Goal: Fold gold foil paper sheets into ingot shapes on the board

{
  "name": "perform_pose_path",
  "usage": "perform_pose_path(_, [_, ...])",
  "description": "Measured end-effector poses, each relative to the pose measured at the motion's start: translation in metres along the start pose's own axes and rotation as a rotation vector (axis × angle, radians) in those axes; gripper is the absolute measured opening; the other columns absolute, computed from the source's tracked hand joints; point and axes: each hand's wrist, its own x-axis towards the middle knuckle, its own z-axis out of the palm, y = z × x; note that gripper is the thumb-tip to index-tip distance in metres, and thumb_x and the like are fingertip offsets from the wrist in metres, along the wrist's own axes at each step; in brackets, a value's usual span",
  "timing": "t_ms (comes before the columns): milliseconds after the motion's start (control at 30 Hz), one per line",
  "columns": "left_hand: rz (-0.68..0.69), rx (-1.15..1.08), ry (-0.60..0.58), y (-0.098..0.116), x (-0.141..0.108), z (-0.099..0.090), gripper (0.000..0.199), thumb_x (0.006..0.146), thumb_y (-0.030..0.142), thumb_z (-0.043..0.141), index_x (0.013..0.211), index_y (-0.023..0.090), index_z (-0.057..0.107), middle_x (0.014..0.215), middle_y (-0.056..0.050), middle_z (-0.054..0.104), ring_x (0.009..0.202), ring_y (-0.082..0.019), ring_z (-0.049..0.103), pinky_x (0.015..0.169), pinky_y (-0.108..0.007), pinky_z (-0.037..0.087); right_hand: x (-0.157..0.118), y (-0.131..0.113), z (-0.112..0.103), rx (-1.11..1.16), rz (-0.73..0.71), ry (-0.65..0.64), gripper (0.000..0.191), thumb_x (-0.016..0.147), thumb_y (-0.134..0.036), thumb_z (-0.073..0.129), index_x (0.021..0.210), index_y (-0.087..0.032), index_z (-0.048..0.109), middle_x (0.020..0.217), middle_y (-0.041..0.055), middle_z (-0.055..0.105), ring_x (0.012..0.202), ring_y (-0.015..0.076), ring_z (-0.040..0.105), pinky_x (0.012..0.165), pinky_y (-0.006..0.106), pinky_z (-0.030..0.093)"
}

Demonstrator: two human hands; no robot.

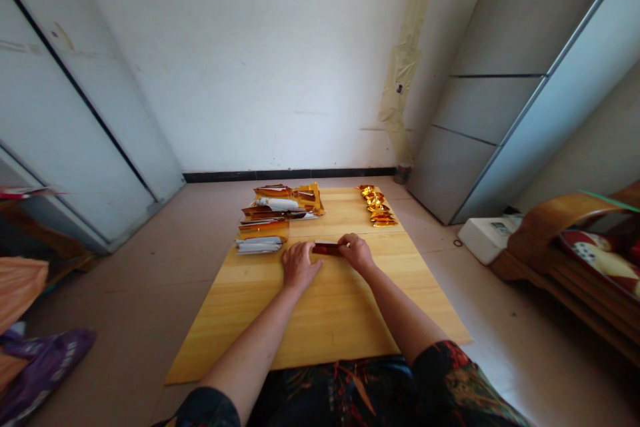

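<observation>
A small dark red strip with a pale upper edge (327, 249) lies at the middle of the wooden table. My left hand (299, 263) has its fingertips on the strip's left end, its thumb pointing right. At the right end, my right hand (356, 251) pinches the strip between thumb and fingers. Left of my left hand is a stack of whitish slips (259, 245). Behind it lie orange-gold foil sheets (270, 225) and a white roll (277, 203). Several shiny gold foil packets (376, 203) form a column at the table's back right.
The wooden table (400, 307) stands before a white wall. A tall grey fridge (465, 113) is at the right, beside a white box (484, 239) and a wooden bench (550, 280). A purple bag (45, 367) is at the lower left.
</observation>
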Motion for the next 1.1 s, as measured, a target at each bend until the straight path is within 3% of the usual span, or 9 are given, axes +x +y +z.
perform_pose_path(200, [0.005,-0.125,0.189,-0.005,0.0,0.005,0.039,0.067,0.022,0.067,0.103,0.021,0.053,0.101,-0.006,0.063,0.097,-0.023,0.056,0.086,-0.036,0.041,-0.004,0.002,0.001,0.134,-0.129,0.032,0.015,0.065,-0.008,0.05,0.069,-0.02,0.057,0.07,-0.0022,0.056,0.064,0.0121,0.05,0.062,0.021,0.038])
perform_pose_path(267, [0.044,-0.13,0.203,-0.005,-0.001,0.003,0.037,0.067,0.018,0.065,0.103,0.021,0.055,0.099,-0.006,0.064,0.095,-0.024,0.056,0.084,-0.036,0.042,-0.007,0.004,0.002,0.133,-0.183,0.041,0.014,0.064,-0.008,0.049,0.069,-0.02,0.055,0.069,-0.0027,0.054,0.063,0.0116,0.048,0.06,0.021,0.037])
perform_pose_path(500, [0.19,-0.194,0.049,-0.004,-0.003,0.0,0.035,0.068,0.004,0.052,0.095,0.022,0.065,0.093,-0.005,0.066,0.092,-0.021,0.057,0.082,-0.033,0.044,-0.029,0.006,0.002,0.021,-0.417,0.072,0.02,0.064,-0.005,0.044,0.075,-0.021,0.05,0.083,0.0018,0.054,0.078,0.0142,0.05,0.069,0.022,0.039])
perform_pose_path(600, [0.096,-0.318,0.016,-0.005,-0.004,0.003,0.041,0.068,0.008,0.053,0.107,0.021,0.06,0.094,-0.004,0.066,0.084,-0.018,0.059,0.076,-0.029,0.045,-0.035,0.005,0.0,-0.04,-0.406,0.095,0.02,0.066,-0.005,0.045,0.077,-0.021,0.05,0.09,0.0034,0.056,0.082,0.0145,0.051,0.071,0.022,0.039])
perform_pose_path(733, [-0.047,-0.508,-0.046,-0.005,-0.006,0.003,0.053,0.067,0.014,0.055,0.119,0.02,0.049,0.074,0.003,0.062,0.065,-0.013,0.058,0.064,-0.024,0.044,-0.038,0.001,-0.005,-0.133,-0.365,0.082,0.015,0.072,-0.008,0.049,0.077,-0.021,0.053,0.081,0.0027,0.058,0.079,0.0155,0.051,0.069,0.023,0.039])
perform_pose_path(967, [0.017,-0.745,-0.234,-0.009,-0.005,-0.007,0.054,0.066,0.02,0.057,0.119,0.019,0.045,0.08,0.003,0.062,0.072,-0.013,0.057,0.068,-0.024,0.044,-0.04,-0.005,-0.006,-0.216,-0.391,0.011,0.012,0.078,-0.012,0.051,0.075,-0.021,0.058,0.077,0.004,0.06,0.079,0.0171,0.051,0.071,0.025,0.038])
perform_pose_path(1100, [-0.017,-0.756,-0.251,-0.008,-0.005,-0.008,0.05,0.071,0.029,0.055,0.118,0.018,0.044,0.077,0.003,0.059,0.068,-0.012,0.055,0.066,-0.024,0.043,-0.039,-0.004,-0.004,-0.229,-0.407,0.025,0.012,0.075,-0.01,0.051,0.075,-0.02,0.059,0.076,0.0048,0.06,0.077,0.0182,0.049,0.071,0.026,0.037])
